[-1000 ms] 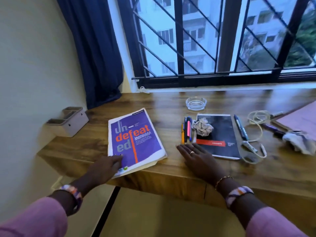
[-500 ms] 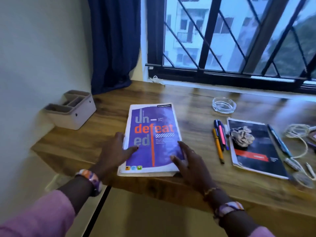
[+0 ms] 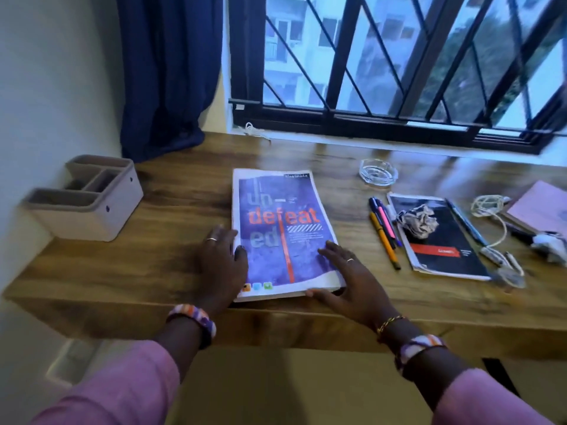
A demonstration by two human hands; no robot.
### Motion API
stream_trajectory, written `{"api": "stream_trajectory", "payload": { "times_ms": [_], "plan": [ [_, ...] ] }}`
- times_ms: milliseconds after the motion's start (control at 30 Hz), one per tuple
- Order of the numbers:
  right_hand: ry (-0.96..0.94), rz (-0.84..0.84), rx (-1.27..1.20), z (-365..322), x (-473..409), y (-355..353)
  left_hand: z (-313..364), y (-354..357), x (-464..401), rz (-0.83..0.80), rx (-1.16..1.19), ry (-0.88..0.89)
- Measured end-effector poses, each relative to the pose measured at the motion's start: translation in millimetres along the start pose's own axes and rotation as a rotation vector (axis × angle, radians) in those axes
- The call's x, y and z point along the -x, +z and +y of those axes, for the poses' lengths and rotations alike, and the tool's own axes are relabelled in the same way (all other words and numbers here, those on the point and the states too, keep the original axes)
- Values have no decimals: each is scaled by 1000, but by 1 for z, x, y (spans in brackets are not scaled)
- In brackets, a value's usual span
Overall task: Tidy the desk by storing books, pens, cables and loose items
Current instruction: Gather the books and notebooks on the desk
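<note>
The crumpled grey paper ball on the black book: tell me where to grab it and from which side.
Pinch the crumpled grey paper ball across its widest middle, coming straight down from above. It sits free on the flat black book cover, with nothing over it. The bundle of coloured pens lies close on its left, so a sideways reach could knock them. The right hand is nearer.

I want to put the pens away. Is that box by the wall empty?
Looks empty: the organizer box stands upright, and the compartments showing hold nothing; their bottoms are hidden. The pens lie on the desk.
</note>
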State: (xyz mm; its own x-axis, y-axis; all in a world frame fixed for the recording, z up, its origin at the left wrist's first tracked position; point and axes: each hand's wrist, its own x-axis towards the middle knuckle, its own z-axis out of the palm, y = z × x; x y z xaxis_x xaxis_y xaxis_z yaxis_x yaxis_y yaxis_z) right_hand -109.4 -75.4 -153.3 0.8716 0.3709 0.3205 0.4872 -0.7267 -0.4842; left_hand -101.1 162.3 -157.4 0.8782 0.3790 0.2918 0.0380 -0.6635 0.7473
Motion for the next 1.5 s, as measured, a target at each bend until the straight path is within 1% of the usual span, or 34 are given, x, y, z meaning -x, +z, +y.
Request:
{"api": "stream_trajectory", "payload": {
  "times_ms": [33,67,133,167,233,300,400,500,567,633,667,733,767,833,900,1000,1100,1233,1300,1333,1367,1467,1500],
  "plan": [
    [-17,21,66,-2,1,0,-3,2,0,28,-124,70],
    [-28,41,128,-3,2,1,-3,1,0,19,-181,74],
    [-18,43,221,-6,5,2,0,-3,0,-45,-210,35],
    [0,33,242,-7,6,2,2,-3,1,-57,-225,47],
    [33,-4,267,-8,7,1,3,-4,3,-61,-303,130],
    [46,-44,295,-9,9,-1,1,-4,4,-107,-386,191],
    [56,-58,361,-20,11,2,-7,-6,-1,-160,-529,270],
    [53,-105,357,-21,21,0,-2,-6,4,-196,-709,285],
    [-9,-171,301,-15,23,-9,13,-9,8,-227,-822,262],
    [-78,-310,235,-6,26,-26,36,-9,12,-289,-962,215],
    [-118,-368,217,2,30,-36,52,-6,17,-317,-989,184],
    [-190,-438,223,19,42,-56,86,7,35,-350,-974,188],
    [-231,-449,235,31,52,-66,104,18,48,-380,-926,207],
    [-293,-470,250,58,75,-86,138,47,75,-449,-777,264],
    [-293,-468,280,86,96,-104,172,79,100,-514,-631,344],
    [-247,-427,281,125,124,-139,230,132,133,-555,-508,466],
    [-135,-383,229,156,148,-177,283,172,152,-585,-395,574],
    [35,-251,262,201,171,-227,343,220,147,-700,-229,605],
    [166,-127,248,227,174,-253,368,247,135,-765,-178,601],
    [256,-46,201,241,176,-265,379,263,127,-790,-154,607],
    [340,39,142,256,177,-277,390,279,118,-806,-135,619],
    [506,338,-2,296,173,-300,420,326,86,-854,-154,640],
    [596,417,-55,310,170,-307,432,343,74,-884,-164,639]
  ]
}}
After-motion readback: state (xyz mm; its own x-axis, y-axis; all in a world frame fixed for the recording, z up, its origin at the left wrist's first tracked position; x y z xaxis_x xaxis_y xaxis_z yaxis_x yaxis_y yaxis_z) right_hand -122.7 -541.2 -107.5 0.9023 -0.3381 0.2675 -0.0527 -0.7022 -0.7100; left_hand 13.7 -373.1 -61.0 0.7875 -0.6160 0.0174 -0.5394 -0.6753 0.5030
